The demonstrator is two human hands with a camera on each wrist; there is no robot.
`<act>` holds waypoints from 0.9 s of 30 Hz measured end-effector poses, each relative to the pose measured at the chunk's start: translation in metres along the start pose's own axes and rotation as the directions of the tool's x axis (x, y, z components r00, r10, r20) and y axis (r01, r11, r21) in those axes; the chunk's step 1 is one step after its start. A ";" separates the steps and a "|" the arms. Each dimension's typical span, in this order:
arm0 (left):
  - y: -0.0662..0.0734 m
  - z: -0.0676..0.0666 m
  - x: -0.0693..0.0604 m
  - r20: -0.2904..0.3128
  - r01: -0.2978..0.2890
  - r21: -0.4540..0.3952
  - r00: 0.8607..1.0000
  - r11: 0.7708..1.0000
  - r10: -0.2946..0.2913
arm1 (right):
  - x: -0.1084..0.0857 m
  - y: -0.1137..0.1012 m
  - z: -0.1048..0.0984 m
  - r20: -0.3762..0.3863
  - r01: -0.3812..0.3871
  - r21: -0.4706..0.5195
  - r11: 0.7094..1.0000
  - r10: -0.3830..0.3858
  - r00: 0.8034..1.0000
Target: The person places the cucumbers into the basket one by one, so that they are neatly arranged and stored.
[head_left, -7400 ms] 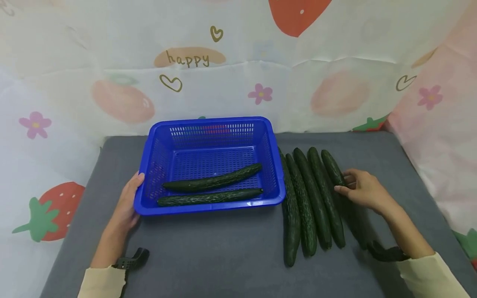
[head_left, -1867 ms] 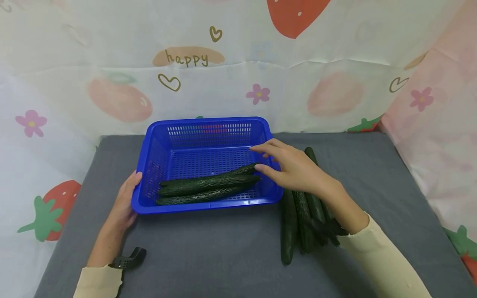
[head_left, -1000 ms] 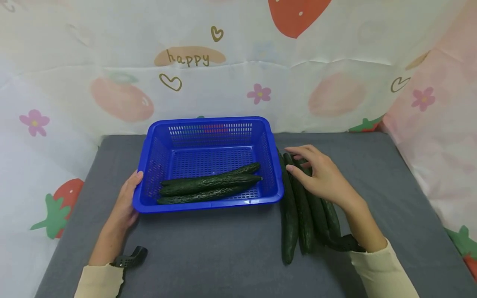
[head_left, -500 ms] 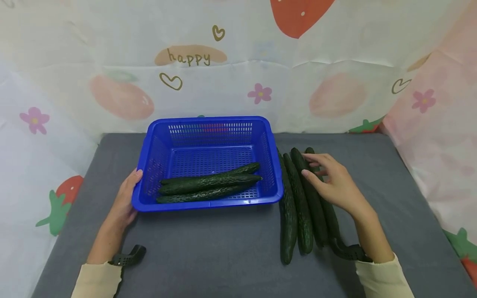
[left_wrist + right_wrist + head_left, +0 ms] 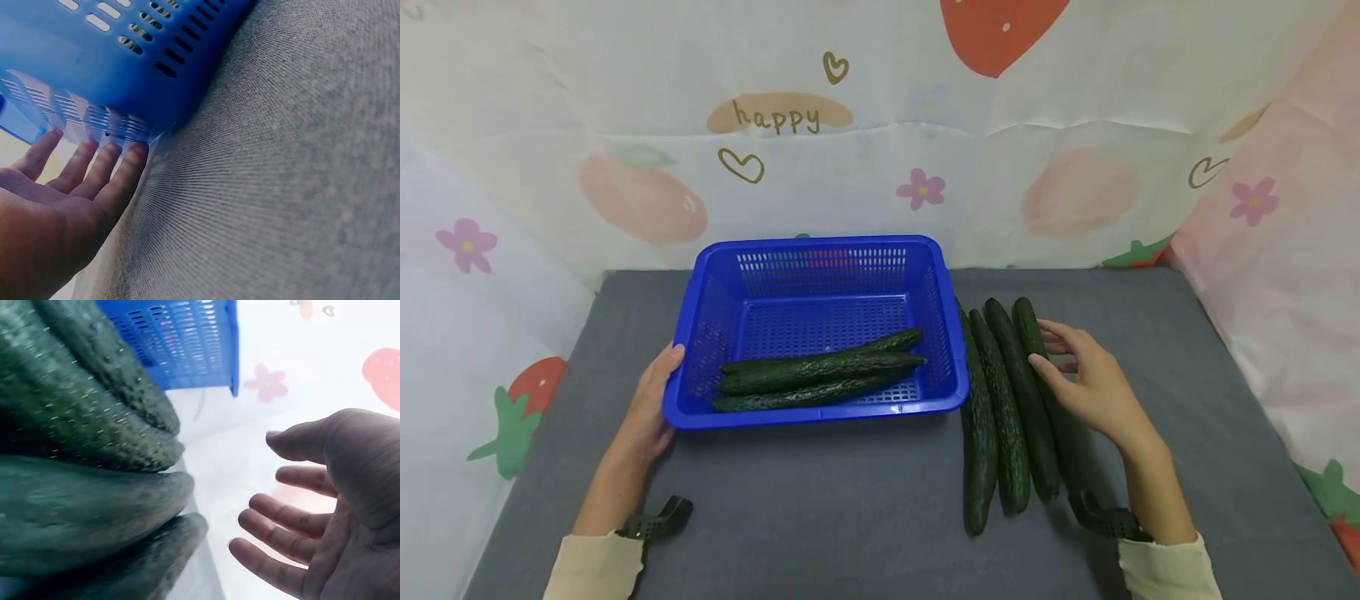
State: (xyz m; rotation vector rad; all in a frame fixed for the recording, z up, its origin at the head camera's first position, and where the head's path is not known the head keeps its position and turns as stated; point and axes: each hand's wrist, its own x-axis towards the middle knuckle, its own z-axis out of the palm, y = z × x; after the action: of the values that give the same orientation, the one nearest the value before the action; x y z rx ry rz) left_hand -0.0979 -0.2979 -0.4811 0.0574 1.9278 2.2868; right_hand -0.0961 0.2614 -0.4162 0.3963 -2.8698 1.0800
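Note:
The left hand (image 5: 643,408) holds the left side of the blue basket (image 5: 816,413), its thumb at the rim; in the left wrist view the fingers of that hand (image 5: 69,206) touch the basket's outer side (image 5: 69,62). Three dark green cucumbers (image 5: 827,369) lie together in the basket. Several more (image 5: 1011,433) lie side by side at its right. Over the rightmost cucumber (image 5: 1028,323) is the right hand (image 5: 1097,387), thumb and fingers spread apart. The right wrist view shows this hand (image 5: 337,512) with nothing in it, apart from the cucumbers (image 5: 94,506).
A grey cloth (image 5: 820,517) covers the table. Behind it hangs a white printed sheet (image 5: 865,183), with a pinkish one (image 5: 1285,275) on the right. A dark strap (image 5: 658,518) is on the left wrist and another (image 5: 1105,518) on the right.
A third cucumber from the right group has come to lie in the basket. The right hand has moved from over the basket back rightward across the row. The left hand stays at the basket.

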 end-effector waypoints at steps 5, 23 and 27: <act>-0.002 0.000 0.001 -0.003 -0.013 -0.007 1.000 1.000 0.013 | -0.001 0.012 0.004 -0.022 -0.044 -0.020 0.999 0.044 0.999; -0.003 -0.003 0.000 0.016 -0.031 -0.007 0.999 0.999 0.032 | -0.005 0.033 0.004 0.124 -0.234 -0.102 0.967 0.246 0.961; -0.004 -0.002 0.000 0.007 -0.020 0.003 1.000 1.000 0.020 | -0.006 0.035 0.007 0.160 -0.248 -0.096 0.964 0.261 0.952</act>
State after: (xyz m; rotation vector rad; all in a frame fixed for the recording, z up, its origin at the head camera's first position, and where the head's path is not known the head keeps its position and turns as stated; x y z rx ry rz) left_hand -0.0981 -0.2991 -0.4851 0.0854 1.9370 2.2930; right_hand -0.0991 0.2840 -0.4448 0.1200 -3.1738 1.0114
